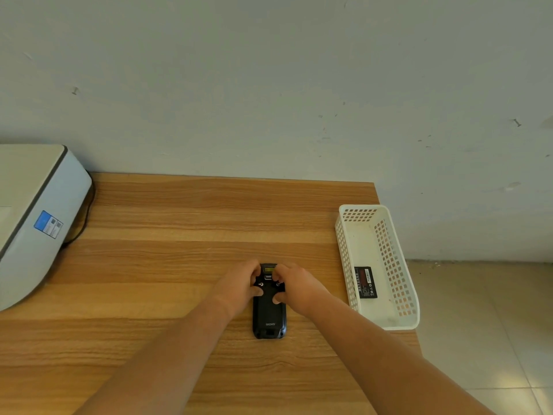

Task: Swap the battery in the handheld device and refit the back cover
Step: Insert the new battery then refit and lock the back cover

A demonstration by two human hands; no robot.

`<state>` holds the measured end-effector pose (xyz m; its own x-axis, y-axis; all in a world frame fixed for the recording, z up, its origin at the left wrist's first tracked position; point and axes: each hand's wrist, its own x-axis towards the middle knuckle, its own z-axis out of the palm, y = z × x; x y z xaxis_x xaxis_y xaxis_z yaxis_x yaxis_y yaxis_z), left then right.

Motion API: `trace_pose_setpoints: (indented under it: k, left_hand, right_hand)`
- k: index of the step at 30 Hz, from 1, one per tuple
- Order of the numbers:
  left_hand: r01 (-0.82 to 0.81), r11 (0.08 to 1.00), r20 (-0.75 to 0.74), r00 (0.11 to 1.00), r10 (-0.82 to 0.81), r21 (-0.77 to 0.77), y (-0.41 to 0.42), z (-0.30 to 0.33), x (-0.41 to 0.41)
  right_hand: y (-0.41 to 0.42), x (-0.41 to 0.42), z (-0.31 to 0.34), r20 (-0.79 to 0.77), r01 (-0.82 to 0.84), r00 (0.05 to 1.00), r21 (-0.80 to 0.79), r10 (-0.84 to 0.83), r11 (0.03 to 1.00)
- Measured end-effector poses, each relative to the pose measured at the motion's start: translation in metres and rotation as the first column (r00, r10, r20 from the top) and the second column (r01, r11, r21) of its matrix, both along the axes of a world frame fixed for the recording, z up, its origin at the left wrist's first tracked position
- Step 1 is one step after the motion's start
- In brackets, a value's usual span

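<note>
A black handheld device (269, 316) lies face down on the wooden table (179, 265), its back cover on and the maker's name readable near its near end. My left hand (239, 284) grips the device's upper left side, thumb pressed on the cover. My right hand (294, 284) grips the upper right side, thumb also on the cover. Fingertips of both hands curl around the far end by the scanner window. A black battery (365, 282) with a red label lies inside the white basket (401, 319) to the right.
A white and grey printer (33, 217) with a blue sticker fills the table's left back corner, its black cable (82, 226) trailing beside it. The basket sits at the table's right edge. A pale wall stands right behind the table; tiled floor shows at right.
</note>
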<state>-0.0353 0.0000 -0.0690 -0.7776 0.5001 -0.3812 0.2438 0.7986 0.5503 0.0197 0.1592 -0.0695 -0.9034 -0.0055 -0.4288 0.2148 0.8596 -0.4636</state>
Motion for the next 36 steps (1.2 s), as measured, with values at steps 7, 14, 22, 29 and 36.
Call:
trace_pose_setpoints:
  k: [7,14,22,29,36]
  left_hand:
    - [0.033,0.997,-0.010,0.999,-0.034,-0.064,0.001,0.001,0.000]
    - [0.019,0.993,0.004,1.000,-0.018,-0.114,0.009,-0.001,0.003]
    - [-0.033,0.993,0.006,0.999,0.034,-0.115,0.012,-0.003,0.005]
    - [-0.056,0.990,0.008,0.998,0.057,-0.132,0.013,-0.006,0.006]
    - [-0.082,0.989,0.020,0.996,0.085,-0.120,0.014,-0.008,0.006]
  right_hand:
    - [0.004,0.004,-0.003,0.026,0.098,0.995,-0.056,-0.097,0.994]
    - [0.005,-0.009,0.004,0.108,0.004,0.994,0.046,-0.009,0.999]
    - [0.004,-0.019,0.007,0.176,-0.057,0.983,0.073,0.043,0.996]
    - [0.002,-0.018,0.007,0.182,-0.037,0.983,0.064,0.025,0.997]
    - [0.000,-0.015,0.004,0.222,0.073,0.972,0.034,-0.079,0.997]
